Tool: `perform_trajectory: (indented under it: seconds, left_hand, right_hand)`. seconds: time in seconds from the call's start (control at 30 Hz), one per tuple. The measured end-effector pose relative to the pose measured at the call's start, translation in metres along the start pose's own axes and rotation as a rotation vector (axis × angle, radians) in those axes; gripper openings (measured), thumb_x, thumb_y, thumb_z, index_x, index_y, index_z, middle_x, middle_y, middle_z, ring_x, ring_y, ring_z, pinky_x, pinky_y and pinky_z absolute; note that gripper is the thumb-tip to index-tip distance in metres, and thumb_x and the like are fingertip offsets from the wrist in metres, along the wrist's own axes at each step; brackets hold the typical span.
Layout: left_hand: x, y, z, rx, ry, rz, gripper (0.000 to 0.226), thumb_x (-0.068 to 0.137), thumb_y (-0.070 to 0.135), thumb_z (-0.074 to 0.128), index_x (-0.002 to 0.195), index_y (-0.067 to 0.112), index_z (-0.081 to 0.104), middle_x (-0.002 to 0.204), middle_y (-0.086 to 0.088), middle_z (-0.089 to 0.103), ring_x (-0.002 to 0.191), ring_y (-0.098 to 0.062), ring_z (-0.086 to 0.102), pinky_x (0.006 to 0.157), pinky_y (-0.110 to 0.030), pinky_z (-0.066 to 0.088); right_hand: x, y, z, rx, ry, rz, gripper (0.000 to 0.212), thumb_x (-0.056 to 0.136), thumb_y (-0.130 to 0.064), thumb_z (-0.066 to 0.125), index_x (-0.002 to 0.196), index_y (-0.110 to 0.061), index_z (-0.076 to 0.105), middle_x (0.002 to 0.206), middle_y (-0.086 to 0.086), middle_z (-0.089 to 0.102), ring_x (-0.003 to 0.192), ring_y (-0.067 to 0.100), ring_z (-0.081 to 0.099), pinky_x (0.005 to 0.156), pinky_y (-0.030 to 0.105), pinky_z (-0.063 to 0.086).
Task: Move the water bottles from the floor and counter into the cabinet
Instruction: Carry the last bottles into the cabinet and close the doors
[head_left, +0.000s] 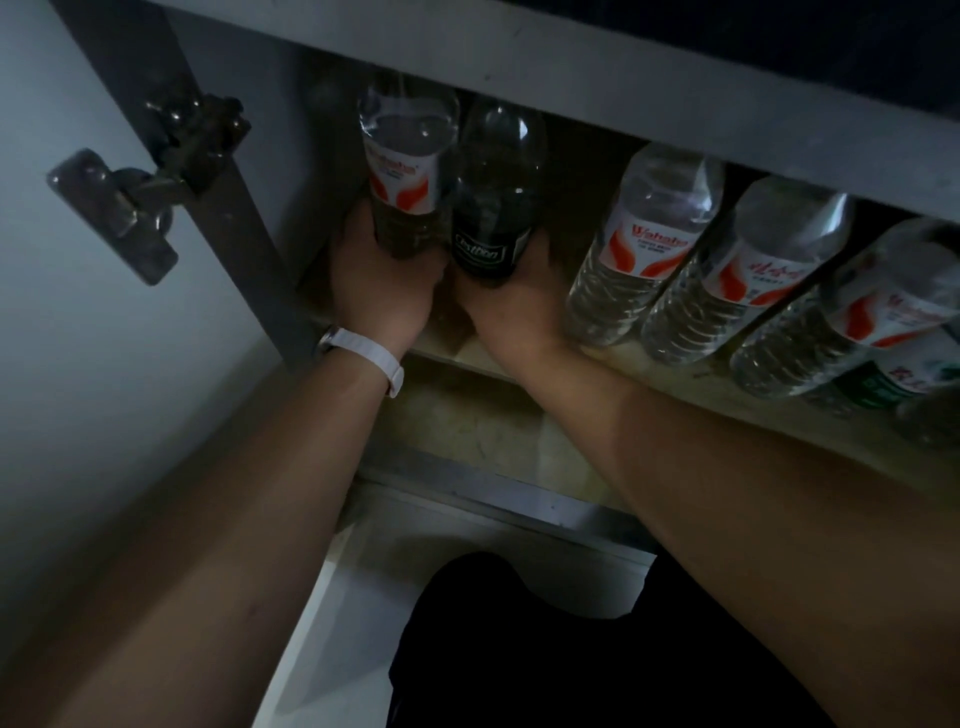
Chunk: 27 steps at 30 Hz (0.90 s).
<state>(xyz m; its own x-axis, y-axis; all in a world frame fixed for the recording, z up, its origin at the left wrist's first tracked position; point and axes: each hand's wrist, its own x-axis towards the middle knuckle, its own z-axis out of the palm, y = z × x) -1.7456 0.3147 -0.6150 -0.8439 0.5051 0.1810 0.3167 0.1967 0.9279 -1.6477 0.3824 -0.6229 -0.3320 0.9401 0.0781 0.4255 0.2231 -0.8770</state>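
Gripping two bottles inside the open cabinet (571, 73), one per arm. Left of the left grip (384, 280): metal door hinge (119, 208) on the open door. Left grip, white wristband (363, 358) at the wrist, has its fingers curled round the lower body of a Wahaha water bottle (405, 161). Touching that bottle on its right: dark-labelled bottle (493, 208), with the right grip (514, 306) wrapped round its base. Both bases are hidden. Right of the right grip: three more Wahaha bottles (743, 270) side by side on the cabinet floor, and a green-labelled bottle (883, 384) in front of the farthest.
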Motion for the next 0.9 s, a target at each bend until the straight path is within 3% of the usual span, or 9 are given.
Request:
perform_trajectory:
  seconds: [0.23, 0.53, 0.67, 0.77, 0.9]
  left_hand:
    - [-0.001, -0.004, -0.001, 0.038, 0.017, -0.006, 0.074, 0.071, 0.06, 0.07, 0.133, 0.021, 0.058, 0.133, 0.002, 0.064, 0.125, -0.018, 0.059, 0.103, -0.044, 0.05]
    - [-0.003, -0.007, -0.002, 0.073, 0.012, -0.004, 0.07, 0.071, 0.062, 0.07, 0.125, 0.019, 0.06, 0.126, -0.001, 0.066, 0.119, -0.022, 0.062, 0.098, -0.046, 0.052]
    - [-0.007, -0.006, 0.0, 0.092, 0.032, -0.003, 0.073, 0.069, 0.058, 0.075, 0.129, 0.019, 0.058, 0.129, -0.001, 0.064, 0.12, -0.021, 0.061, 0.097, -0.044, 0.053]
    - [-0.009, -0.006, 0.002, 0.098, 0.029, 0.003, 0.072, 0.071, 0.052, 0.079, 0.131, 0.019, 0.057, 0.132, -0.002, 0.062, 0.121, -0.021, 0.059, 0.097, -0.038, 0.051]
    - [-0.011, -0.002, 0.004, 0.117, 0.01, 0.004, 0.064, 0.077, 0.044, 0.08, 0.129, 0.015, 0.057, 0.131, -0.006, 0.06, 0.122, -0.024, 0.056, 0.095, -0.034, 0.047]
  right_hand:
    - [-0.002, -0.006, 0.0, 0.016, 0.021, 0.064, 0.08, 0.073, -0.043, 0.082, 0.133, -0.012, 0.039, 0.133, 0.008, 0.05, 0.122, 0.025, 0.052, 0.089, 0.028, 0.042]
    - [-0.003, -0.003, -0.001, 0.06, 0.014, 0.06, 0.084, 0.067, -0.038, 0.086, 0.134, -0.014, 0.042, 0.13, 0.004, 0.055, 0.118, 0.02, 0.056, 0.094, 0.035, 0.05]
    - [-0.004, 0.0, -0.004, 0.071, 0.058, 0.096, 0.079, 0.068, -0.034, 0.085, 0.131, -0.013, 0.043, 0.126, 0.006, 0.056, 0.117, 0.022, 0.056, 0.097, 0.036, 0.049]
    - [-0.005, 0.001, -0.009, 0.078, 0.05, 0.123, 0.077, 0.07, -0.028, 0.085, 0.132, -0.013, 0.042, 0.129, 0.005, 0.056, 0.12, 0.021, 0.055, 0.093, 0.025, 0.042]
    - [-0.009, 0.001, -0.015, 0.071, 0.038, 0.106, 0.077, 0.072, -0.027, 0.085, 0.134, -0.014, 0.041, 0.13, 0.004, 0.056, 0.121, 0.02, 0.055, 0.091, 0.024, 0.041]
